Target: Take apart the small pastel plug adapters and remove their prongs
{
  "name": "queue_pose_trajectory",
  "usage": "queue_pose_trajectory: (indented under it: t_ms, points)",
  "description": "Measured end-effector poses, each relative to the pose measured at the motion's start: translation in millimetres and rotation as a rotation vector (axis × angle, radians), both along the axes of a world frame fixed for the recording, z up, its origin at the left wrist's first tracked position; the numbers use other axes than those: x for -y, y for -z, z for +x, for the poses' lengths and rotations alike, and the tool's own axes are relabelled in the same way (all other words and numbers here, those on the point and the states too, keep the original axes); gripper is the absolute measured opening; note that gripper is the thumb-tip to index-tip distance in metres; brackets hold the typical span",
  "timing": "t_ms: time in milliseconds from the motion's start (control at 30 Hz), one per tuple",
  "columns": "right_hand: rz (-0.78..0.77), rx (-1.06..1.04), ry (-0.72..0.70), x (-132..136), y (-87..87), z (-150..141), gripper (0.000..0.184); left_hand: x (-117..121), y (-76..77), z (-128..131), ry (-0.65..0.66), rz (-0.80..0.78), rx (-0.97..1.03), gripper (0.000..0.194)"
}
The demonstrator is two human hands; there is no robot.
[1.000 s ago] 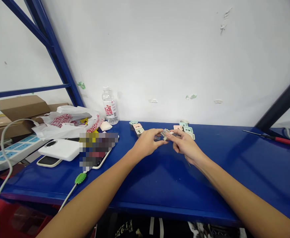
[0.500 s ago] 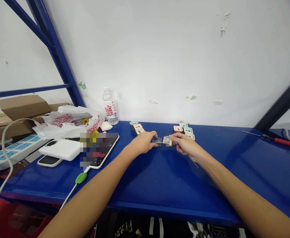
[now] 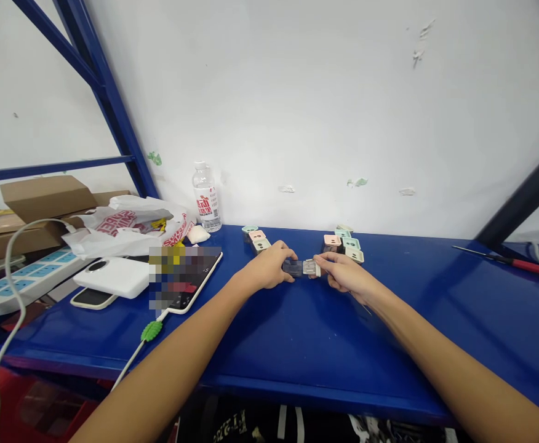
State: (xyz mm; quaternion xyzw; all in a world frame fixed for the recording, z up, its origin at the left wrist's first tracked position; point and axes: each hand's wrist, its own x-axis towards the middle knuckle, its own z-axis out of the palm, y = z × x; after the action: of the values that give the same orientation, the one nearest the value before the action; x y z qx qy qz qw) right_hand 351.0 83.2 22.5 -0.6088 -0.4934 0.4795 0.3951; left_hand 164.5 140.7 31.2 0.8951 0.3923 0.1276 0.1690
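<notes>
My left hand (image 3: 272,269) grips a small clear, dark-tinted plastic case (image 3: 293,268) by its left end, just over the blue tabletop. Facing it, my right hand (image 3: 341,271) pinches a small pale piece with metallic-looking parts (image 3: 310,267). The two parts meet end to end; whether one is inside the other I cannot tell. Behind my left hand stands a short row of small boxes with pastel tops (image 3: 257,236). Another cluster of pastel-topped boxes (image 3: 350,243) stands behind my right hand.
A phone (image 3: 195,283) with a charging cable lies at left, beside a white power bank (image 3: 112,277) and a power strip (image 3: 24,280). A water bottle (image 3: 207,200) stands by the wall near a plastic bag (image 3: 131,227). A red-handled screwdriver (image 3: 528,266) lies far right.
The clear case and the pale piece have come together; the small gap between them has closed. My left fingers have shifted slightly on the case.
</notes>
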Motion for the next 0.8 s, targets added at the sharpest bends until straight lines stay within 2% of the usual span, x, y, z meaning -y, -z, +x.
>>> queue_pose_trajectory:
  t_ms: [433,800]
  points:
    - [0.014,-0.006,-0.041,-2.6,4.5,-3.2,0.025,7.3,4.5,10.0,0.067,0.146,0.069,0.042]
    - [0.071,0.006,-0.035,-2.6,5.9,-2.4,0.027,5.6,8.9,7.9,0.158,0.226,0.136,0.039]
